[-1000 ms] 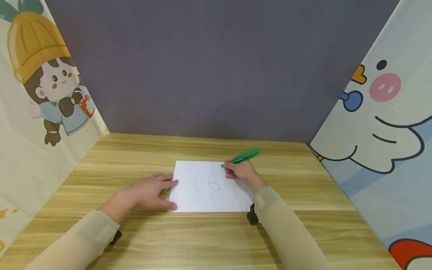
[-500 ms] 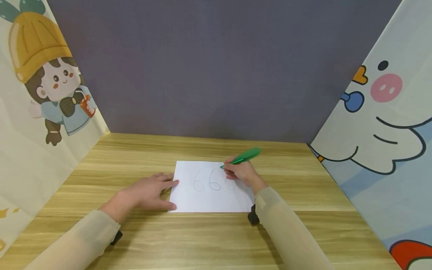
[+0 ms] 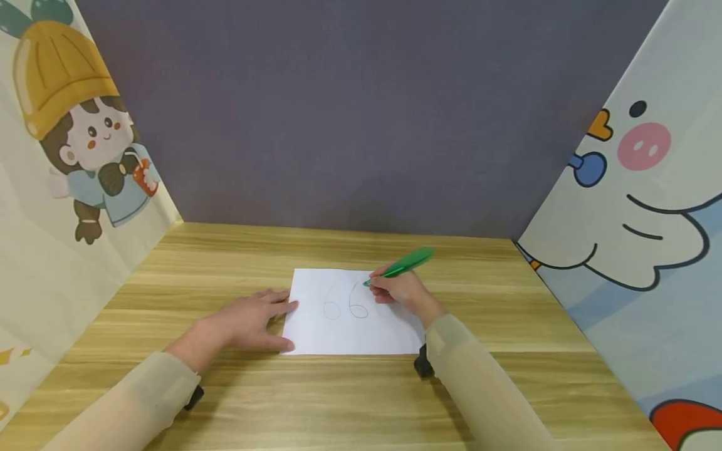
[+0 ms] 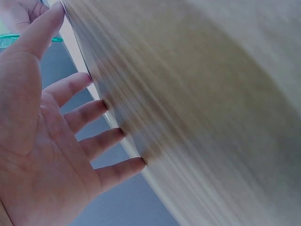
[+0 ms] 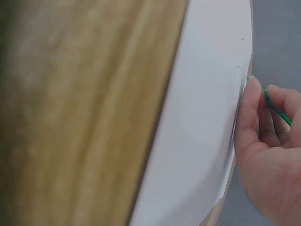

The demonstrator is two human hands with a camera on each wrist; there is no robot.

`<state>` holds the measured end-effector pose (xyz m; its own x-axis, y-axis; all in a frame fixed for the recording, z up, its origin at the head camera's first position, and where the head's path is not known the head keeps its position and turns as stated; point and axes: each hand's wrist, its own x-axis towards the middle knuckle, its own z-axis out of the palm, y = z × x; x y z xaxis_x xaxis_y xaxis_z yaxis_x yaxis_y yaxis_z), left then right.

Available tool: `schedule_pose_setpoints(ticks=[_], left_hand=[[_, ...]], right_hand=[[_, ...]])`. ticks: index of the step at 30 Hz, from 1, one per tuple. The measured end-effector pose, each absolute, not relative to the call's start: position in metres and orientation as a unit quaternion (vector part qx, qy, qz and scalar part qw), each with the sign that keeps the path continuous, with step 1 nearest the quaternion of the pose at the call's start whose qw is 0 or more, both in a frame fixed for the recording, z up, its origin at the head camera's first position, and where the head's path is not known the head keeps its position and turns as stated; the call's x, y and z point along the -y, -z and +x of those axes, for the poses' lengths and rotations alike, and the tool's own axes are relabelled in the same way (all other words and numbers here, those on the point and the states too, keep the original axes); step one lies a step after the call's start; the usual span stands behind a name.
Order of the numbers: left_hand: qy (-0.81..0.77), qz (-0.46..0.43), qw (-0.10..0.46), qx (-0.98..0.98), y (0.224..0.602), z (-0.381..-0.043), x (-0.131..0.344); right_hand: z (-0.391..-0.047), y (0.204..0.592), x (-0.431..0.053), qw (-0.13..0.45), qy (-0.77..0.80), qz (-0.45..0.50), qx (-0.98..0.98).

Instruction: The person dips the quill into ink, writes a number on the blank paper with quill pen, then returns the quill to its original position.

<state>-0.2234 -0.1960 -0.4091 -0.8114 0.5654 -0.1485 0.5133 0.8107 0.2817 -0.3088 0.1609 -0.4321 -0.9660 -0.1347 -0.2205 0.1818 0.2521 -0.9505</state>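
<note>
A white sheet of paper [image 3: 316, 338] lies on the wooden table, with pencil-thin outlines shaped like 6s. The middle 6 [image 3: 358, 307] is darker than the left one [image 3: 331, 307]; the right one is mostly hidden by the hand. My right hand [image 3: 403, 291] pinches a green pen [image 3: 407, 263] with a broad leaf-shaped top, its tip at the paper just right of the middle 6's upper stroke. My left hand [image 3: 254, 322] lies with fingers spread at the sheet's left edge, thumb and index fingertip on the paper. In the left wrist view its fingertips [image 4: 136, 163] touch the tabletop.
The wooden table [image 3: 282, 401] runs back to a grey panel [image 3: 361, 125]. Cartoon-printed panels stand on the left [image 3: 34, 263] and right [image 3: 648, 250]. Dark wrist devices show under both sleeves.
My right hand and the pen have shifted slightly left and toward me, the tip nearer the middle 6. My left hand and the paper have stayed in place.
</note>
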Motion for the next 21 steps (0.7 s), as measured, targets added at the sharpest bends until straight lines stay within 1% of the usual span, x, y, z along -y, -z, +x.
schedule_pose_setpoints(ticks=[21], left_hand=[[-0.115, 0.291, 0.105, -0.944, 0.4090, -0.2225, 0.1952]], right_hand=[[-0.3013, 0.4291, -0.1604, 0.163, 0.591, -0.010, -0.790]])
